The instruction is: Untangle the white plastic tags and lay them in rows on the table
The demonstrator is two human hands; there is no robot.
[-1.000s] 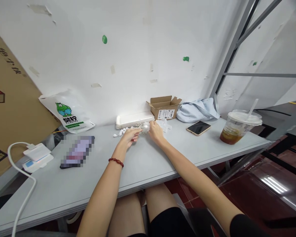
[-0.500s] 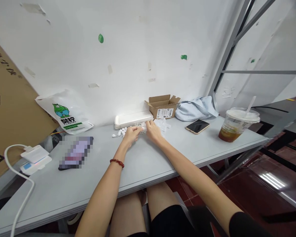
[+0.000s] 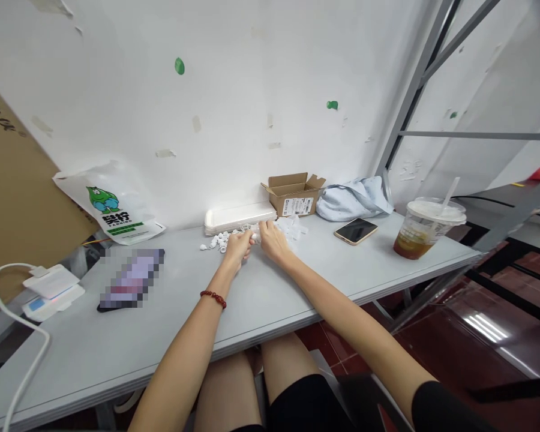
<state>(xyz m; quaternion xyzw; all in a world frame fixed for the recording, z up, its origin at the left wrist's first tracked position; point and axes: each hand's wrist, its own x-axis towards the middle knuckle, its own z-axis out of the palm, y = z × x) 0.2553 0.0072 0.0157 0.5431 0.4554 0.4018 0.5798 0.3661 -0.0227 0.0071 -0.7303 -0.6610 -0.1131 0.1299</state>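
Note:
My left hand [image 3: 238,249], with a red bead bracelet [image 3: 213,298] at its wrist, is closed in a pinch around a small white piece [image 3: 253,237]. Close beside it, my right hand [image 3: 273,241] is also closed, fingertips bent down; whatever they grip is hidden. Several small white plastic pieces [image 3: 218,241] lie in a loose heap left of my left hand. Behind both hands sits a long white stack [image 3: 239,217] in what looks like clear wrapping. Crumpled clear plastic [image 3: 293,228] lies just right of my right hand.
An opened cardboard box [image 3: 297,195] and a pale blue cloth bag [image 3: 354,199] stand by the wall. Further right are a phone [image 3: 356,231] and a drink cup [image 3: 425,231]. On the left lie another phone [image 3: 132,279], a white charger [image 3: 54,291] and a printed plastic bag [image 3: 110,204].
My left hand has turned slightly and its fingers are curled more tightly. My right hand stays close beside it. The whole view has shifted a little.

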